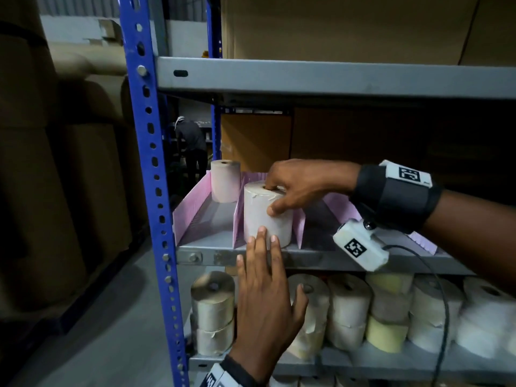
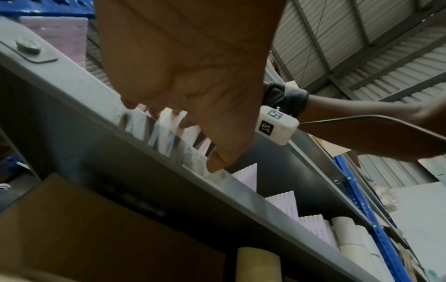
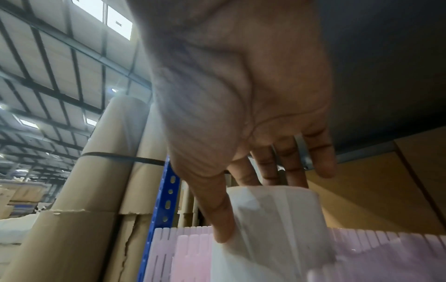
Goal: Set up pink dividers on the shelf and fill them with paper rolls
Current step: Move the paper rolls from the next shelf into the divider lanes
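Paper, tightly wound, makes the roll (image 1: pixel 267 213) look stiff, fairly light and smooth-sided, so it is best taken from above, fingers on the top rim and thumb on the side wall.

From the head view, the roll is seen standing upright at the front of the shelf (image 1: pixel 307 256), in the slot between two pink dividers (image 1: pixel 239 219). It is gripped by the right hand (image 1: pixel 300 185), one finger at the core hole and the thumb pressed to its side. The left hand (image 1: pixel 265 291) is held flat, its straight fingers (image 1: pixel 261 236) touching the roll's lower front. A second roll (image 1: pixel 225 181) stands further back in the neighbouring slot.

From the left wrist view, only the shelf's underside edge (image 2: pixel 149 171) and more dividers (image 2: pixel 284 204) along it are added; the roll is largely hidden.

From the right wrist view, the grip is shown closest: the thumb (image 3: pixel 217 215) lies down the roll (image 3: pixel 277 225), with the divider's comb-like top edge (image 3: pixel 183 234) just beside it.
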Demonstrator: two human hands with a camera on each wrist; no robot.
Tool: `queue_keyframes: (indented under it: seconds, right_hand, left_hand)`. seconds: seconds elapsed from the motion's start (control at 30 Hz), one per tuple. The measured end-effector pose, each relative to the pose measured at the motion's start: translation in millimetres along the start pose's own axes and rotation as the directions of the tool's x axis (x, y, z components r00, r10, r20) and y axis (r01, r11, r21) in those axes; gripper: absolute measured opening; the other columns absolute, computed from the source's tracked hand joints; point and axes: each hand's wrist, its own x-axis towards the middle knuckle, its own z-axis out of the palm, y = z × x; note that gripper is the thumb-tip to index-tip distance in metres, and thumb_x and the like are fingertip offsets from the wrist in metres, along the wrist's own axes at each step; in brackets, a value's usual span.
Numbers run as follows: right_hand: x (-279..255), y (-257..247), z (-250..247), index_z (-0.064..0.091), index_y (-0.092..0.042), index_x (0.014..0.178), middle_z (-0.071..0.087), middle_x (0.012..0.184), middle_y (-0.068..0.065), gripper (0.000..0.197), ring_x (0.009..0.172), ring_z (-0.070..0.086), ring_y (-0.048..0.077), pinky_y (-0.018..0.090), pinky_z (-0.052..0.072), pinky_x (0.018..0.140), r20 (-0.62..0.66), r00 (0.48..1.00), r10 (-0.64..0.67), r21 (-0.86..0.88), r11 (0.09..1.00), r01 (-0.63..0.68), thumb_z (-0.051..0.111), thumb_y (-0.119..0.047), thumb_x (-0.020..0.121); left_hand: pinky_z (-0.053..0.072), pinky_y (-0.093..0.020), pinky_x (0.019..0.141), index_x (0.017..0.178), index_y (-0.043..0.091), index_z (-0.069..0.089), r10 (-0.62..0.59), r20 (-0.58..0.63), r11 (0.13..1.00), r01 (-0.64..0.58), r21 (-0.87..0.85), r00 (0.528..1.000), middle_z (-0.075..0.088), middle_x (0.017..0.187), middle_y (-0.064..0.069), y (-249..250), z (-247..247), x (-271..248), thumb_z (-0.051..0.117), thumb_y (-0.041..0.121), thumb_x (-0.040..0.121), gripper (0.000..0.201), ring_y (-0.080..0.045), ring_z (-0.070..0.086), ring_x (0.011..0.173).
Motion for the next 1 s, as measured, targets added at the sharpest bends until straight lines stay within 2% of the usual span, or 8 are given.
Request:
queue_keyframes:
  seconds: [0.07, 0.17, 0.3, 0.4, 0.43, 0.57, 0.67, 1.0]
  right_hand:
    - [13, 7, 1, 0.069, -0.016, 0.092, 0.067, 0.087, 0.003, 0.033, 0.078, 0.064, 0.023, 0.042, 0.056, 0.070, 0.022, 0.999, 0.033, -0.022, 0.999, -0.033, 0.065, -0.048, 0.084]
    - [38, 25, 6, 0.066, -0.013, 0.096, 0.066, 0.084, 0.000, 0.035, 0.074, 0.063, 0.020, 0.034, 0.051, 0.059, 0.028, 0.996, 0.083, -0.021, 0.996, -0.082, 0.065, -0.046, 0.086]
    - [73, 49, 16, 0.057, -0.018, 0.092, 0.058, 0.083, -0.004, 0.026, 0.069, 0.056, 0.014, 0.027, 0.044, 0.056, 0.086, 0.985, 0.151, 0.057, 0.986, -0.156, 0.064, -0.043, 0.088]
    - [91, 62, 19, 0.057, -0.013, 0.076, 0.055, 0.069, -0.004, 0.029, 0.056, 0.052, 0.014, 0.018, 0.040, 0.042, -0.009, 0.989, 0.148, 0.005, 0.989, -0.148, 0.068, -0.039, 0.086]
    - [96, 64, 19, 0.060, -0.008, 0.079, 0.057, 0.069, 0.000, 0.032, 0.057, 0.053, 0.018, 0.019, 0.041, 0.043, -0.030, 0.990, 0.135, -0.024, 0.990, -0.136, 0.068, -0.038, 0.085]
    - [111, 75, 19, 0.064, 0.002, 0.100, 0.064, 0.091, 0.014, 0.044, 0.082, 0.061, 0.030, 0.036, 0.051, 0.074, -0.019, 0.993, 0.119, -0.077, 0.990, -0.120, 0.067, -0.040, 0.087]
    - [120, 82, 21, 0.062, 0.002, 0.099, 0.058, 0.087, 0.011, 0.044, 0.078, 0.055, 0.025, 0.032, 0.044, 0.068, -0.041, 0.991, 0.130, -0.082, 0.988, -0.133, 0.065, -0.040, 0.088]
    - [137, 103, 31, 0.063, -0.003, 0.108, 0.064, 0.103, 0.011, 0.046, 0.085, 0.057, 0.025, 0.030, 0.045, 0.070, -0.054, 0.987, 0.151, -0.049, 0.987, -0.153, 0.064, -0.044, 0.088]
  left_hand:
    - [0.016, -0.053, 0.123, 0.156, 0.006, 0.035, -0.005, 0.018, 1.000, 0.005, 0.019, 1.000, 0.019, 0.167, -0.017, -2, 3, 5, 0.052, 0.048, 0.087, 0.083, -0.037, 0.020, 0.154]
    - [0.034, -0.054, 0.118, 0.147, 0.003, 0.050, -0.012, 0.011, 0.998, 0.012, 0.062, 1.000, 0.049, 0.151, -0.019, -5, 7, 6, 0.052, 0.044, 0.081, 0.077, -0.038, 0.043, 0.144]
    - [0.028, -0.049, 0.117, 0.143, 0.003, 0.055, 0.027, -0.049, 0.998, -0.023, 0.067, 0.998, 0.055, 0.146, -0.016, -14, 17, 5, 0.058, 0.032, 0.078, 0.072, -0.037, 0.048, 0.141]
    - [0.028, -0.048, 0.115, 0.142, 0.004, 0.057, 0.051, -0.087, 0.997, -0.046, 0.061, 0.995, 0.056, 0.145, -0.015, -18, 20, 5, 0.054, 0.033, 0.080, 0.069, -0.036, 0.048, 0.140]
    - [0.029, -0.048, 0.115, 0.142, 0.005, 0.057, 0.062, -0.100, 0.997, -0.056, 0.057, 0.993, 0.056, 0.145, -0.014, -19, 22, 6, 0.055, 0.033, 0.080, 0.068, -0.035, 0.048, 0.140]
    - [0.030, -0.048, 0.114, 0.141, 0.005, 0.058, 0.092, -0.154, 0.995, -0.085, 0.054, 0.984, 0.056, 0.145, -0.015, -24, 26, 6, 0.054, 0.033, 0.085, 0.063, -0.036, 0.049, 0.140]
    - [0.032, -0.049, 0.113, 0.142, 0.005, 0.058, 0.104, -0.167, 0.993, -0.094, 0.065, 0.980, 0.056, 0.147, -0.014, -27, 28, 6, 0.057, 0.032, 0.086, 0.062, -0.036, 0.048, 0.141]
    - [0.035, -0.048, 0.111, 0.139, 0.008, 0.061, 0.095, -0.183, 0.994, -0.084, 0.069, 0.979, 0.058, 0.144, -0.012, -28, 28, 7, 0.069, 0.032, 0.078, 0.066, -0.035, 0.051, 0.138]
